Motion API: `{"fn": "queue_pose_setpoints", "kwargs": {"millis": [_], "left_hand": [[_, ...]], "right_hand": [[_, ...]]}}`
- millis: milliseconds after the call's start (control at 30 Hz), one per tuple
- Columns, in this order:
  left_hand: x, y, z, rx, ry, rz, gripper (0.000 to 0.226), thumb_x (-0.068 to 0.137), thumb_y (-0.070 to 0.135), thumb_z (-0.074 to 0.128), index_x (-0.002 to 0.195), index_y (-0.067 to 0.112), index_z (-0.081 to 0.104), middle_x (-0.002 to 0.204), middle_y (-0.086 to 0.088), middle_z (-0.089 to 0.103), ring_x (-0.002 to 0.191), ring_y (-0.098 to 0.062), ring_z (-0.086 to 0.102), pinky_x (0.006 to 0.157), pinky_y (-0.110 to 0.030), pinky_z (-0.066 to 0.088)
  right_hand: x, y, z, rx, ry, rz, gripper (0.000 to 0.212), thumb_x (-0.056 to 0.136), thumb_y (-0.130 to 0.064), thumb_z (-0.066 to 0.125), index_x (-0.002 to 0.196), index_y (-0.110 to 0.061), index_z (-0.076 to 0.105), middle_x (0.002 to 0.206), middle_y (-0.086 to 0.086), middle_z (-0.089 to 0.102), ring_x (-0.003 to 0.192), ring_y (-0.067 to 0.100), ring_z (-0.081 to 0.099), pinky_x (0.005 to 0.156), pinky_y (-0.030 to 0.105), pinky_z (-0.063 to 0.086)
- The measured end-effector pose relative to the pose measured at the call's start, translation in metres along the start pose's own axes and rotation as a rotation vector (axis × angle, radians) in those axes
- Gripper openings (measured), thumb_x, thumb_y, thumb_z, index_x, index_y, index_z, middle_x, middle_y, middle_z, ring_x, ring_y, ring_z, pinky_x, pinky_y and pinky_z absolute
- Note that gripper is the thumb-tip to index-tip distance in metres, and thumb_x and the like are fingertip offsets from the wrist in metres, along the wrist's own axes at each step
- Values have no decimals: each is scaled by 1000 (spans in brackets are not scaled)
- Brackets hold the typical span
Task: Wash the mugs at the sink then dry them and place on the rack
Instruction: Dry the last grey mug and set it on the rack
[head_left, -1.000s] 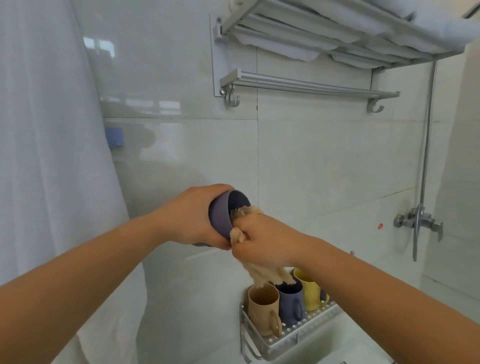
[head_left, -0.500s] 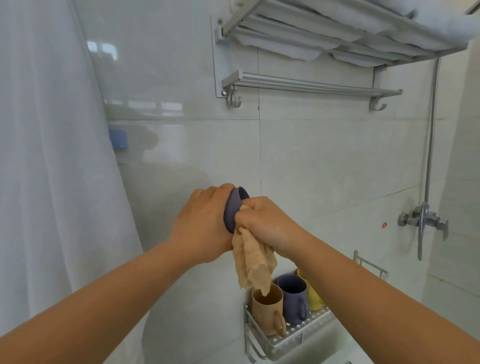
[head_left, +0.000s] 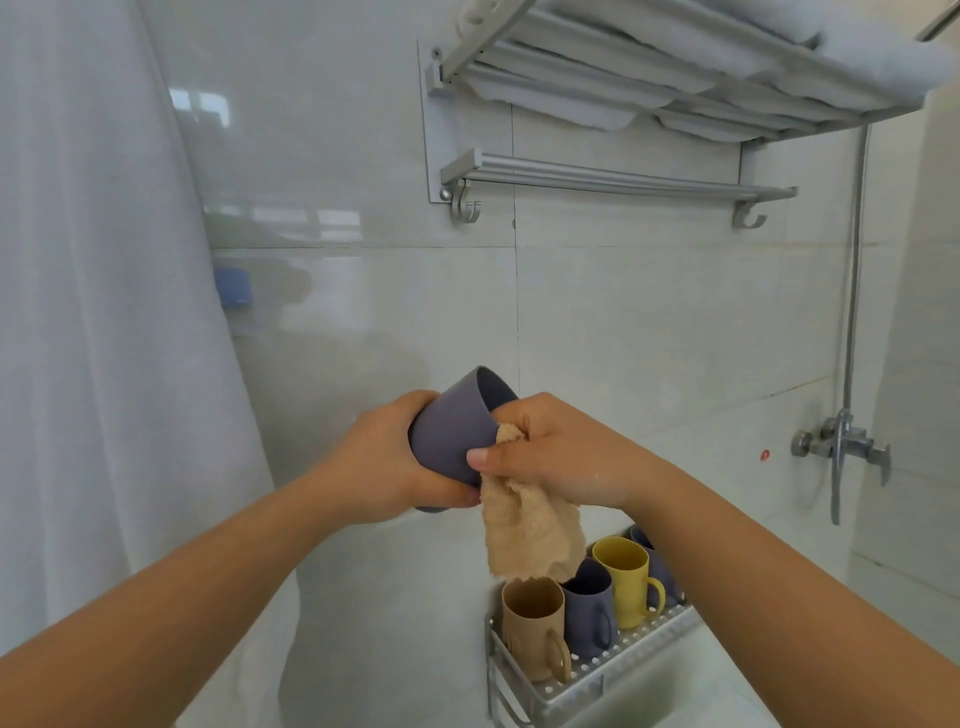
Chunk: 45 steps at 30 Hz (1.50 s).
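Left hand (head_left: 384, 462): fingers wrapped round grey mug (head_left: 457, 434), held tilted in mid-air before the tiled wall. Right hand (head_left: 558, 457): fingers clamped on tan cloth (head_left: 530, 535) at the mug's rim. Below, tan mug (head_left: 532, 621), grey mug, yellow mug (head_left: 623, 579) upright on metal rack (head_left: 613, 670).

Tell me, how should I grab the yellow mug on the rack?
Take the yellow mug by its handle, coming from the right and a little above. The mug stands upright and its handle sticks out to the right, free. On its left the purple mug stands close beside it, and the hanging cloth is near, so that side is crowded.
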<state>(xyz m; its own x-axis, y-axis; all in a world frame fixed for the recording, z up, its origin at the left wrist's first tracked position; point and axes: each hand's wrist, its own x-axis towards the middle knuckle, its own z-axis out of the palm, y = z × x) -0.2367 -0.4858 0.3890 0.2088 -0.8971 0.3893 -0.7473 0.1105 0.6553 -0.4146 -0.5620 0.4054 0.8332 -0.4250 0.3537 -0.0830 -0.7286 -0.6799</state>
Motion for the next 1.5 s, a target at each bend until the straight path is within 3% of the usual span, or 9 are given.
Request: {"fn": "queue_pose_setpoints", "kwargs": {"millis": [133, 500, 600, 767, 1000, 1167, 1367, 1433, 1500], "left_hand": [[0, -2, 3, -46, 24, -22, 76, 35, 46, 82, 106, 33, 60, 90, 12, 71, 81, -12, 70, 66, -34, 61], [-15, 7, 26, -15, 213, -49, 63, 57, 26, 87, 105, 35, 49, 88, 17, 63, 76, -5, 64, 57, -20, 50], [-14, 2, 18, -58, 166, -87, 58, 42, 38, 82, 93, 37, 55, 78, 14, 68, 70, -5, 67, 56, -22, 54], [-14, -1, 1, -40, -55, -95, 69, 32, 48, 77, 97, 38, 60, 85, 19, 72, 77, -1, 68, 65, -22, 56], [-10, 6, 8, -141, -33, -48, 66, 38, 38, 81, 99, 34, 56, 88, 9, 71, 76, -10, 70, 60, -24, 55], [-12, 8, 20, -100, 193, 7, 46, 63, 30, 80, 99, 38, 52, 92, 12, 67, 80, -6, 65, 62, -19, 49], [-17, 12, 30, 99, 381, 107, 24, 86, 36, 60, 105, 34, 45, 91, 16, 59, 80, -5, 58, 64, -17, 44], [-18, 11, 26, 155, 331, 112, 31, 86, 26, 65, 109, 34, 46, 96, 20, 57, 82, -3, 57, 64, -13, 44], [-15, 5, 12, 40, 85, 68, 54, 73, 13, 75, 111, 35, 45, 106, 20, 56, 90, -7, 59, 70, -8, 45]], "right_hand": [[3, -7, 6, 0, 82, 9, 35, 92, -27, 59, 88, 7, 59, 79, 21, 62, 68, 20, 58, 67, 37, 48], [16, -16, 43, -199, 544, 96, 56, 89, -59, 48, 58, -14, 38, 54, 1, 43, 53, 16, 42, 57, 35, 37], [11, -14, 33, -96, 367, 44, 48, 87, -49, 60, 68, -6, 48, 63, 10, 51, 59, 15, 46, 59, 37, 40], [-7, -9, -8, -4, -294, 16, 12, 80, -16, 63, 87, -18, 53, 84, -3, 56, 81, 11, 55, 75, 31, 46], [-5, -9, -9, -91, -80, -32, 8, 88, -23, 67, 81, -19, 66, 81, -1, 68, 77, 11, 64, 76, 30, 52], [2, -19, 0, -160, 75, -45, 34, 89, -28, 64, 62, -15, 48, 58, -4, 46, 57, 10, 44, 58, 29, 37], [8, -20, 26, -117, 321, -18, 35, 94, -39, 52, 75, -12, 59, 63, -4, 54, 65, 14, 55, 69, 36, 48], [8, -16, 23, -22, 287, 5, 31, 94, -35, 55, 72, -13, 60, 61, -5, 54, 61, 10, 54, 65, 30, 46], [5, -10, 12, 135, 226, 25, 26, 93, -26, 60, 68, -16, 58, 60, -8, 55, 58, 4, 53, 60, 23, 43]]}}
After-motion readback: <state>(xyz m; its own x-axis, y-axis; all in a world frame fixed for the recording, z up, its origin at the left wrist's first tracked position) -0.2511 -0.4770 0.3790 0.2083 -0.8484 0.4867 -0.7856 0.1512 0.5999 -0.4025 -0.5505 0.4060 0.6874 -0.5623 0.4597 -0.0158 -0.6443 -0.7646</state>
